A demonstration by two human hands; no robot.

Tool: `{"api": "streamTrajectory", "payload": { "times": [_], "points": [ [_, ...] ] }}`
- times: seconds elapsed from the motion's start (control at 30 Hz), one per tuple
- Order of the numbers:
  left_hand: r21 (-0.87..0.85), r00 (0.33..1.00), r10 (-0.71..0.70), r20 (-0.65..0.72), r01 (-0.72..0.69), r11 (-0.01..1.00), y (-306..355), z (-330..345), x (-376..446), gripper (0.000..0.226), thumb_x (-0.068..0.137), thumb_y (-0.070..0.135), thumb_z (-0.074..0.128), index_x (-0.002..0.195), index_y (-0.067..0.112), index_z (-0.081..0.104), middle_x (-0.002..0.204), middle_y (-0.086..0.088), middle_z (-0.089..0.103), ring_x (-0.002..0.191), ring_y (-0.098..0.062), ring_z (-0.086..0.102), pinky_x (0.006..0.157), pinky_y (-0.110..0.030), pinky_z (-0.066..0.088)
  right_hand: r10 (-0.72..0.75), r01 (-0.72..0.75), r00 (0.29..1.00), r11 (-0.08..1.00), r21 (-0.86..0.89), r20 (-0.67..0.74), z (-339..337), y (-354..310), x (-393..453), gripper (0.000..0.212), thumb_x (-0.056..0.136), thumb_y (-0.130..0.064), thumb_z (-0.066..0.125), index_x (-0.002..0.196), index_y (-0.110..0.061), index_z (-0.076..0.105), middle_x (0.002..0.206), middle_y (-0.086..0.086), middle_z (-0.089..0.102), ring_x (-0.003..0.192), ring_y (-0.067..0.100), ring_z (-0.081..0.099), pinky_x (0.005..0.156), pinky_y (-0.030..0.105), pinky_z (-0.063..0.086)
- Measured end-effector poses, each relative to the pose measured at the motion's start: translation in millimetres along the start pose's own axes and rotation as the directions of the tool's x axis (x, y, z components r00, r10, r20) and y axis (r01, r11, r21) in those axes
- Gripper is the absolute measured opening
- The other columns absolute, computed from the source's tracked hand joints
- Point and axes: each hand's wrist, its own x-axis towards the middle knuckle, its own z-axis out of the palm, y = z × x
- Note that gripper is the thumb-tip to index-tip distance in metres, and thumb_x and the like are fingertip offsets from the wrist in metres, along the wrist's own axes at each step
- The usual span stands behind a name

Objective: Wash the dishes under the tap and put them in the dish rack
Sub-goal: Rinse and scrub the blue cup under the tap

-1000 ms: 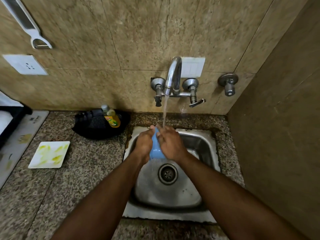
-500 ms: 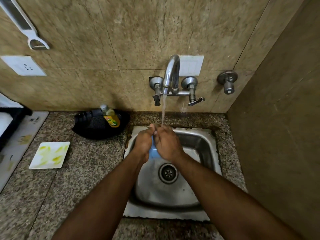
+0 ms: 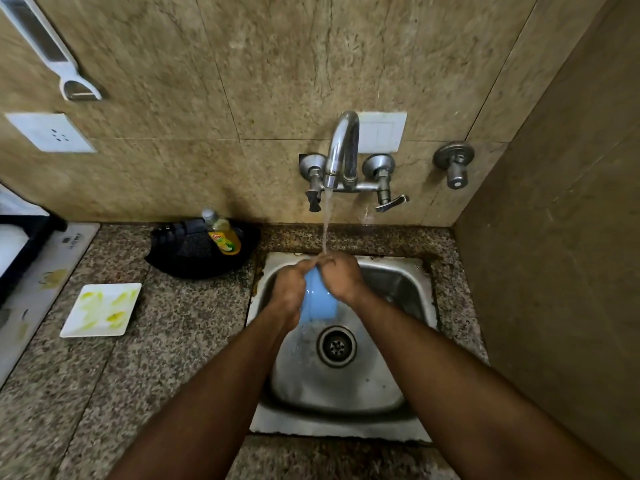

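Observation:
A light blue dish is held upright over the steel sink, gripped from both sides. My left hand clasps its left edge and my right hand clasps its right edge and top. Water runs from the chrome tap onto my fingers and the top of the dish. A white square plate smeared with yellow lies flat on the granite counter to the left. Part of the blue dish is hidden behind my hands.
A black pan sits against the wall left of the sink, with a yellow dish soap bottle on it. A black rack edge and a white board lie at far left. A tiled wall rises close on the right.
The hands keep rubbing the blue dish under the stream; more of its blue face shows now between them than half a second ago. Nothing else has moved.

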Motion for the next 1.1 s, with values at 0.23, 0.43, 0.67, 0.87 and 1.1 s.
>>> {"api": "streamTrajectory", "payload": {
  "times": [0.23,0.43,0.67,0.87,1.1],
  "points": [
    [-0.023,0.984,0.085,0.159,-0.083,0.996,-0.5,-8.0,1.7,0.024,0.094,0.001,0.056,0.115,0.003,0.068,0.093,-0.012,0.075,0.076,-0.023,0.072,0.065,-0.031,0.059,-0.238,0.228,0.968,0.967,-0.11,-0.085,-2.5,17.5,-16.4,0.041,0.099,-0.031,0.041,0.121,-0.01,0.068,0.119,0.011,0.067,0.108,0.025,0.061,0.095,0.035,0.049],
    [-0.076,0.983,0.074,0.169,-0.062,0.995,-2.3,-15.2,-1.6,0.017,0.101,0.006,0.053,0.106,0.001,0.069,0.082,-0.011,0.077,0.066,-0.022,0.075,0.056,-0.031,0.06,0.207,-0.271,0.962,0.781,0.562,0.177,-12.0,9.8,-16.3,0.031,0.092,-0.036,0.069,0.121,-0.026,0.065,0.123,0.006,0.07,0.108,0.027,0.068,0.097,0.046,0.056],
    [-0.352,0.995,-0.105,0.003,0.099,0.931,2.0,-24.6,6.4,0.036,0.107,0.027,0.043,0.108,0.003,0.07,0.108,-0.022,0.072,0.093,-0.037,0.069,0.085,-0.05,0.056,-0.1,0.111,0.993,0.957,0.269,-0.056,-17.2,7.0,-30.1,0.072,0.081,-0.049,0.082,0.145,-0.032,0.054,0.137,-0.001,0.057,0.121,0.015,0.057,0.104,0.031,0.048],
    [-0.508,0.991,-0.13,-0.037,0.093,0.856,9.3,-23.0,26.3,0.046,0.107,0.032,0.043,0.141,0.005,0.057,0.135,-0.021,0.065,0.126,-0.04,0.061,0.107,-0.058,0.048,-0.333,0.27,0.935,0.889,-0.369,-0.119,-12.8,-27.0,-31.2,0.046,0.107,-0.033,0.039,0.15,-0.021,0.051,0.152,0.017,0.049,0.138,0.036,0.042,0.114,0.042,0.036],
    [-0.342,0.997,-0.052,-0.054,0.031,0.939,12.8,0.1,-3.3,0.032,0.11,0.019,0.038,0.09,0.006,0.06,0.093,-0.015,0.065,0.07,-0.025,0.065,0.08,-0.04,0.05,-0.053,0.056,0.998,0.996,-0.074,0.046,-15.7,-12.9,-33.4,0.066,0.105,-0.054,0.03,0.161,-0.019,0.03,0.169,0.003,0.024,0.156,0.021,0.023,0.127,0.039,0.019]
  ]
}}
